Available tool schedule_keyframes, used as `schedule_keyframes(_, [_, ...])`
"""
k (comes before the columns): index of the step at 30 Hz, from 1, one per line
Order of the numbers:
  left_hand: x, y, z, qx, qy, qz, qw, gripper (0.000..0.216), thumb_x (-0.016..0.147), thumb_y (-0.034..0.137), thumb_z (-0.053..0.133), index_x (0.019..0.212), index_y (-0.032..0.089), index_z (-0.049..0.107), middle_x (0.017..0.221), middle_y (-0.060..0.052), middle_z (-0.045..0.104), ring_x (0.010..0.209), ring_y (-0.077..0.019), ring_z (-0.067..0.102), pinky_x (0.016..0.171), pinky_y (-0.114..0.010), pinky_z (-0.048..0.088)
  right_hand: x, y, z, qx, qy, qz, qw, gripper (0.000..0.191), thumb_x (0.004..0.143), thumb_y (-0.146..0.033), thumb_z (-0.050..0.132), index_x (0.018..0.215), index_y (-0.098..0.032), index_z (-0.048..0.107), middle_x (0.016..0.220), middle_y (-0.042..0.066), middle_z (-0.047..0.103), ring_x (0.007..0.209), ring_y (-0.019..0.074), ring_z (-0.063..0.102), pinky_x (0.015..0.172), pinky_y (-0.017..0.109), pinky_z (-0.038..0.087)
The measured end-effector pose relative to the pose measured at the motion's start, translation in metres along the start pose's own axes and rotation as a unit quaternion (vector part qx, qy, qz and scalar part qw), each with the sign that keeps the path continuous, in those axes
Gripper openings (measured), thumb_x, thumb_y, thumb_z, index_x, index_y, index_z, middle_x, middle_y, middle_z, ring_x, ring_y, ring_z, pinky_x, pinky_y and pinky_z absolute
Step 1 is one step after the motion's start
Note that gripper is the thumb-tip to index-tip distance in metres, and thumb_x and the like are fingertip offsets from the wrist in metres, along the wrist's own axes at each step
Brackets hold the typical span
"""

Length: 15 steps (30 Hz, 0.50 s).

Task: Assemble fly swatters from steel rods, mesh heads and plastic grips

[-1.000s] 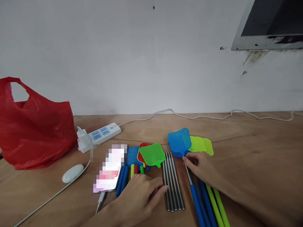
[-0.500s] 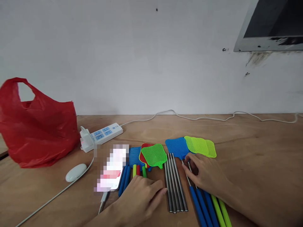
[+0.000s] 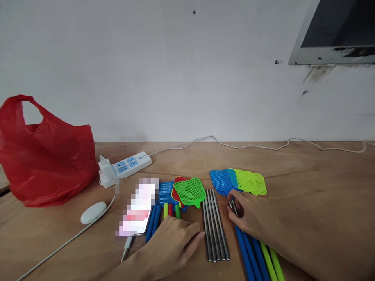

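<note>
My right hand (image 3: 247,208) is closed, thumb and fingers pinching the thin metal shafts of blue fly swatters. Their mesh heads (image 3: 221,182) lie just beyond it, overlapping yellow-green heads (image 3: 250,181). Blue foam handles (image 3: 247,253) and yellow-green handles (image 3: 272,259) run from under that hand toward me. Resting palm down, my left hand (image 3: 175,244) holds nothing visible; its thumb and forefinger are slightly apart, other fingertips hidden. Its fingertips are beside several bare metal tubes (image 3: 215,228). Beyond it lie green (image 3: 190,191), red and blue swatter heads, with short coloured handles (image 3: 166,210) partly covered by the hand.
A phone (image 3: 140,208) with a blurred screen lies left of the swatters, a cable at its lower end. Behind it sits a white power strip (image 3: 131,164). A white oval device (image 3: 93,212) and a red plastic bag (image 3: 52,156) are farther left. A thin cord runs along the wall.
The blue swatter heads by my right hand have shifted right and now line up more closely against the yellow-green ones. My left hand stays nearly still.
</note>
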State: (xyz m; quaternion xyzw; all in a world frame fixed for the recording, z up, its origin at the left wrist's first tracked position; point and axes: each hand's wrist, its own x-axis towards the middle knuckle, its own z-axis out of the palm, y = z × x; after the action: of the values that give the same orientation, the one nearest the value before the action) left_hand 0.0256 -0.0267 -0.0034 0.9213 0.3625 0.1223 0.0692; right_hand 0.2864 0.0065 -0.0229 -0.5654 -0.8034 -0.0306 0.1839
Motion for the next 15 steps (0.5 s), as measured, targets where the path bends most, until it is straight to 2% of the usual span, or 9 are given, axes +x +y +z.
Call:
schedule_keyframes(4, [0.0,0.0,-0.001,0.001,-0.002,0.004,1.0,0.033,0.105,0.028,0.036,0.075,0.021,0.049,0.064,0.002,0.061,0.055,-0.0167,0.055,0.053,-0.031,0.021,-0.007,-0.005,-0.002,-0.045,0.021,-0.016,0.999,0.022,0.082,-0.031,0.057,0.102,-0.023,0.06,0.077,0.004,0.069,0.069,0.0263,0.065,0.058,0.031,0.032])
schedule_keyframes(10, [0.001,-0.001,0.0,0.009,0.004,0.005,1.0,0.036,0.105,0.029,0.034,0.074,0.021,0.048,0.063,0.002,0.06,0.054,-0.0164,0.054,0.053,-0.031,0.022,-0.012,-0.007,-0.003,-0.052,-0.007,-0.057,0.997,0.034,0.079,-0.024,0.055,0.112,-0.023,0.061,0.084,0.004,0.072,0.071,0.0267,0.066,0.059,0.033,0.033])
schedule_keyframes(15, [0.001,0.0,0.0,0.017,-0.013,0.001,1.0,0.035,0.105,0.029,0.035,0.075,0.02,0.05,0.063,0.001,0.061,0.055,-0.0168,0.056,0.053,-0.03,0.023,-0.011,-0.01,-0.004,-0.07,-0.009,-0.037,0.997,0.026,0.075,-0.022,0.056,0.1,-0.025,0.063,0.083,0.005,0.072,0.074,0.0274,0.066,0.059,0.032,0.031])
